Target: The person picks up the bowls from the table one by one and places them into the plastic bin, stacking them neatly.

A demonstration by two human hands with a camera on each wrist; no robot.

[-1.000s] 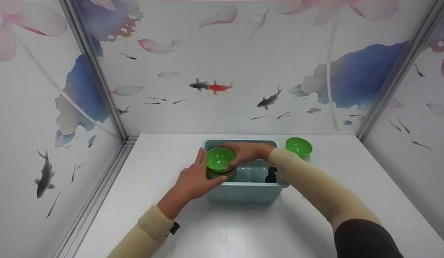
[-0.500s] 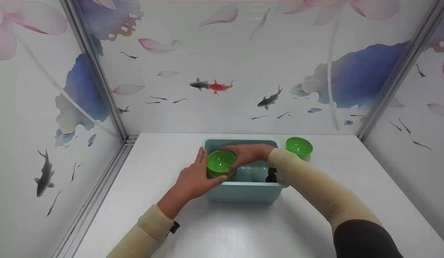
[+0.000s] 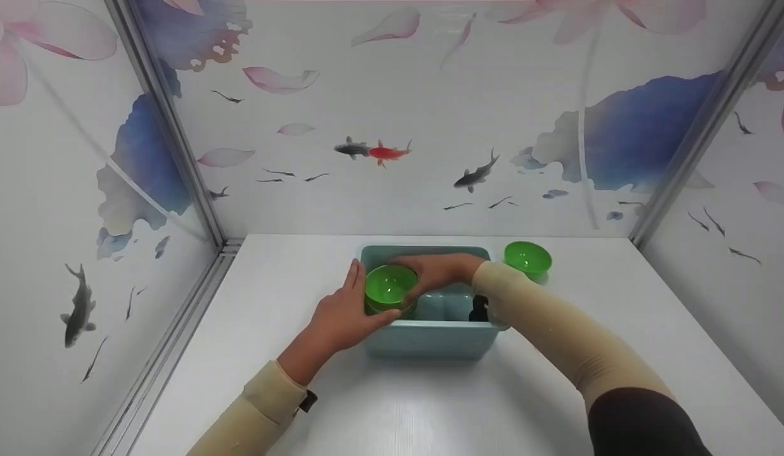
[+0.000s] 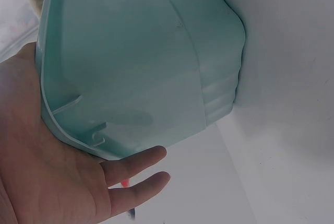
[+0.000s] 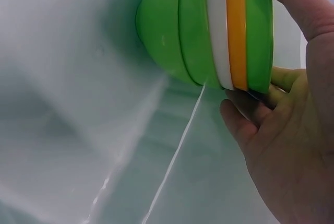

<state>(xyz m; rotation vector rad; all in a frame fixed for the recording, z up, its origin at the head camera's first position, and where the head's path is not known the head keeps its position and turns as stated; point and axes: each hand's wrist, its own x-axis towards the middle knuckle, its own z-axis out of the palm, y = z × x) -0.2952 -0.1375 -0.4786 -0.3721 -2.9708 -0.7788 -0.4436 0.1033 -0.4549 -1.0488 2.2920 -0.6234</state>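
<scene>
A light blue plastic basin (image 3: 430,342) stands on the white table. In its left end is a stack of nested bowls with green, white and orange (image 5: 237,36) bands, topped by a green bowl (image 3: 387,288). My right hand (image 3: 437,271) reaches into the basin and holds that top green bowl by its rim, thumb on the near side, fingers behind. My left hand (image 3: 341,316) rests against the basin's front left corner, thumb along the front rim. In the left wrist view, two of its fingers (image 4: 138,164) stretch out straight; the others are hidden.
Another green bowl (image 3: 528,258) sits on the table right of the basin. A black object (image 3: 479,309) shows by the right wrist. White panels (image 3: 398,209) with painted fish and petals enclose the table (image 3: 290,266) at the back and sides.
The top green bowl has gone down slightly into the stack, with my right hand on it. My left hand and the basin keep their places.
</scene>
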